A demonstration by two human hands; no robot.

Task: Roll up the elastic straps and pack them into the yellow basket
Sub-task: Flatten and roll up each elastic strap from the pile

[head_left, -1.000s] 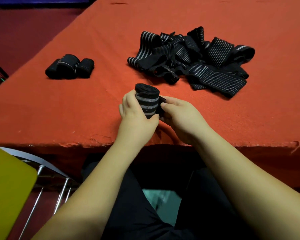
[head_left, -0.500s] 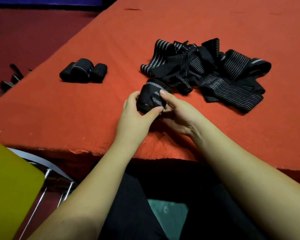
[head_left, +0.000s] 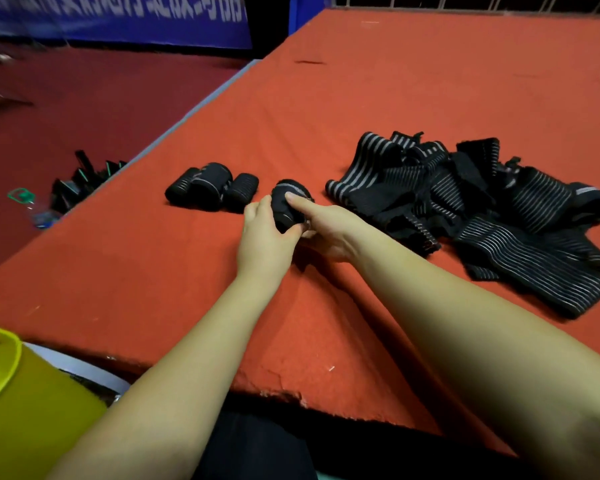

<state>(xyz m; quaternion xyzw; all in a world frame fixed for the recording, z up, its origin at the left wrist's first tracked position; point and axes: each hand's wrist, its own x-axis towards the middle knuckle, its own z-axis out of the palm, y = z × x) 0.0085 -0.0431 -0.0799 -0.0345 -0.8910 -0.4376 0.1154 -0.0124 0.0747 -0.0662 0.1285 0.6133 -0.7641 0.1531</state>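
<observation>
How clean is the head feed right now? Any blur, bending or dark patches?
Head view: banner lettering smeared by motion blur; wide-angle lens bows the table edge; hands sharp on the rolled strap; lap below the table lost in shadow; no glare.

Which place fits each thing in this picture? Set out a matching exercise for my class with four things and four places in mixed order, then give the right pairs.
Things
1. rolled strap
2. loose straps
3. yellow basket
4. finished rolls

Places
A. lower left corner, off the table
B. heaped on the table's right side
C. held between the left hand and right hand
D. lying side by side on the table, left of the hands

Pairs: 1-C, 2-B, 3-A, 4-D
</observation>
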